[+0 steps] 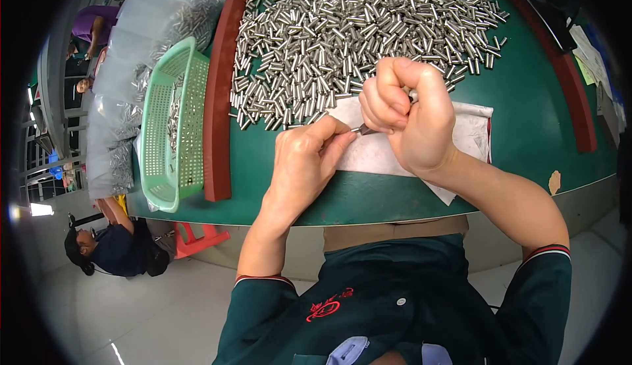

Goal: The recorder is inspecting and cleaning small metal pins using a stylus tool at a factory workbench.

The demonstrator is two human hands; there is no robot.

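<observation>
My left hand pinches a small metal cylinder between thumb and fingertips. My right hand is closed in a fist around a dark, narrow-tipped tool, whose kind I cannot make out because the fingers cover most of it. Its tip meets the end of the cylinder, or nearly so. Beneath both hands lies a stained white cloth, spread on the green tabletop. Just beyond it, a broad heap of short, shiny metal cylinders covers the far part of the table.
A red-brown rail borders the heap at left, another rail at right. Outside the left rail stands a light-green basket with some cylinders inside. Clear plastic bags of metal parts lie beyond it. A co-worker is at lower left.
</observation>
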